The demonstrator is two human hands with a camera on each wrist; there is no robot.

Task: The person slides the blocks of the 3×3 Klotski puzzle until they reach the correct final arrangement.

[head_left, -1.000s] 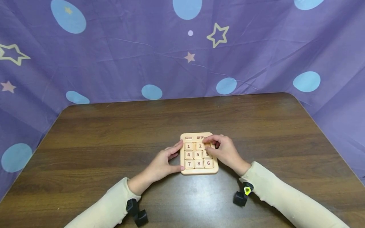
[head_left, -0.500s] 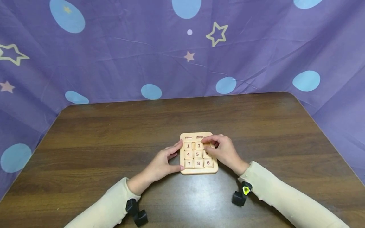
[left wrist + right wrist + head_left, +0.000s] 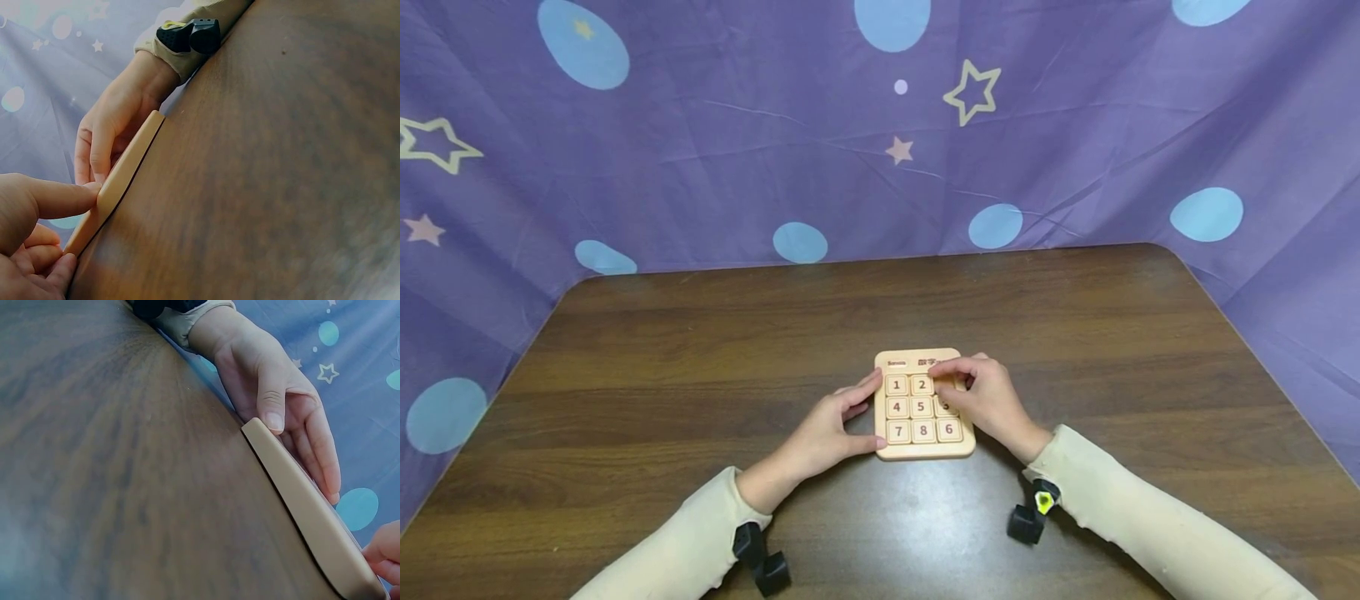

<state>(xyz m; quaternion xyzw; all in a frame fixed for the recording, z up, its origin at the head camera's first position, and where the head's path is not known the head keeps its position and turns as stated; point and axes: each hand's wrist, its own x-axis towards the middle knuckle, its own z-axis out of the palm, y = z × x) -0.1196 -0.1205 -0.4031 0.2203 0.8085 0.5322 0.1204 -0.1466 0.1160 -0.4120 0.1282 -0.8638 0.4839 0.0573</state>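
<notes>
A wooden number slide puzzle (image 3: 925,451) lies flat on the table in the head view. My left hand (image 3: 823,429) holds its left edge, thumb at the near corner and fingertips farther up. My right hand (image 3: 996,404) reaches over the top right, index fingertip at the corner of the 2 tile (image 3: 922,385) and thumb close by. Those two fingers stand apart. Part of the 3 tile (image 3: 946,403) and the top-right slot are covered by the hand. In the right wrist view, the left thumb (image 3: 273,419) touches the board's edge.
The brown wooden table (image 3: 700,350) extends around the puzzle. A purple curtain (image 3: 737,125) with stars and blue dots hangs behind its far edge. Black devices sit on both wrists, the right one (image 3: 1026,523) near the tabletop.
The 2 tile has slid left against the 1 tile, closing the gap between them. My right fingertips have shifted slightly left with it. The left hand stays in place on the puzzle.
</notes>
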